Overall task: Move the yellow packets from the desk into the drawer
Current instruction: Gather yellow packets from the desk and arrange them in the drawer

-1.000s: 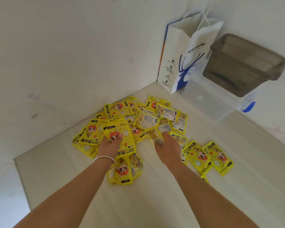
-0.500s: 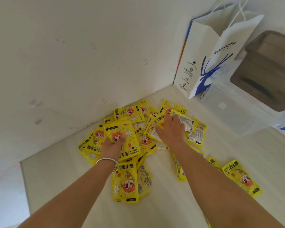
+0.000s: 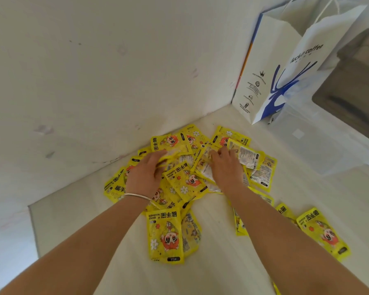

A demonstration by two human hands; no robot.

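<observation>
A heap of yellow hand-warmer packets [image 3: 185,179] lies on the pale desk [image 3: 211,269] in the corner by the wall. My left hand [image 3: 144,175], with a thin bracelet at the wrist, rests on the left side of the heap, its fingers and thumb closing on a packet edge. My right hand [image 3: 226,169] presses on the right side, fingers curled into several packets. One packet [image 3: 165,235] lies face up nearer to me, and a few more [image 3: 324,233] lie under and beside my right forearm. No drawer is in view.
A white paper coffee bag [image 3: 285,71] stands in the far corner. A clear plastic box [image 3: 328,145] with a brown lid [image 3: 358,86] sits right of it. The white wall [image 3: 94,81] runs along the left and the desk's left edge [image 3: 33,231] drops off.
My left hand has left the packet it held and reached further into the heap. My right hand stays on the far right of the heap. The view has moved closer.
</observation>
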